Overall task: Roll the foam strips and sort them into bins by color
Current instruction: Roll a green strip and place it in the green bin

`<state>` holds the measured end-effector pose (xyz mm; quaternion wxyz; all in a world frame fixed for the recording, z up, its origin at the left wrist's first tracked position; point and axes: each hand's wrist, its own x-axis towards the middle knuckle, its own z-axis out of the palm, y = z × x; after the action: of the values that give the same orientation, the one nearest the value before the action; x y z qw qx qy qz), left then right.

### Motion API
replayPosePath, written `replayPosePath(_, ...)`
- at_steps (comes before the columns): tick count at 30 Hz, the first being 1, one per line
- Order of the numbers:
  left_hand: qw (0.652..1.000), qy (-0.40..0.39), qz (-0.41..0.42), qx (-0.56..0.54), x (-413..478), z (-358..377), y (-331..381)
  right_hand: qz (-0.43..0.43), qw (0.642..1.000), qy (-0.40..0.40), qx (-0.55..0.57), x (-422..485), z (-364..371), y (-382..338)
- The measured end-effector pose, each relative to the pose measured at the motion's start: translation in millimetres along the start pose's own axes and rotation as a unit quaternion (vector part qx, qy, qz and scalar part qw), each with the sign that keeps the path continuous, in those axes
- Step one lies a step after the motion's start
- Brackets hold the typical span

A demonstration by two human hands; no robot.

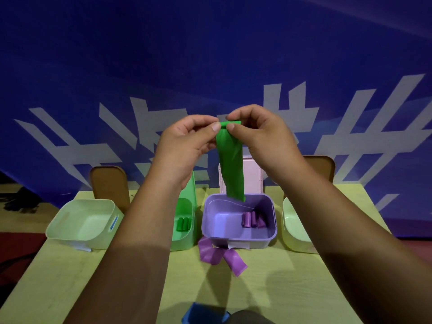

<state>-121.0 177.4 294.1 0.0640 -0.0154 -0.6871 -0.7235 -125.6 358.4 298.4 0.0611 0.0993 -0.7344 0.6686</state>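
Both hands are raised above the table (268, 288), the left hand (184, 146) and the right hand (259, 136) each pinching the top end of the green strip (230, 164) between thumb and fingertips, where a first small fold or turn seems to be started. The strip hangs free in the air, its long axis close to vertical with a slight lean, top end at the fingers, bottom end pointing down and dangling over the far rim of the purple bin (238, 242). To roll it well, I judge the two pinches should stay level so the edges stack squarely, turning the top end over itself tightly while the hanging weight draws the tail straight; a slack first turn would likely give a loose, cone-shaped roll. Once rolled, it belongs in the green bin (187, 239), beside the green rolls (183, 223), not the purple one below it.
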Motion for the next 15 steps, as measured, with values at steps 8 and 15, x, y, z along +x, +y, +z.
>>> replayPosePath(8, 1.000, 0.015, 0.011, -0.017, -0.5, -1.5, 3.4, 0.012, 0.999, -0.019, 0.029, 1.7, 2.5, 3.2)
replayPosePath(15, 1.000, 0.008, 0.003, -0.024, 1.3, -0.5, -1.4, 0.009, 1.000, 0.005, 0.004, 3.8, 3.8, 1.8)
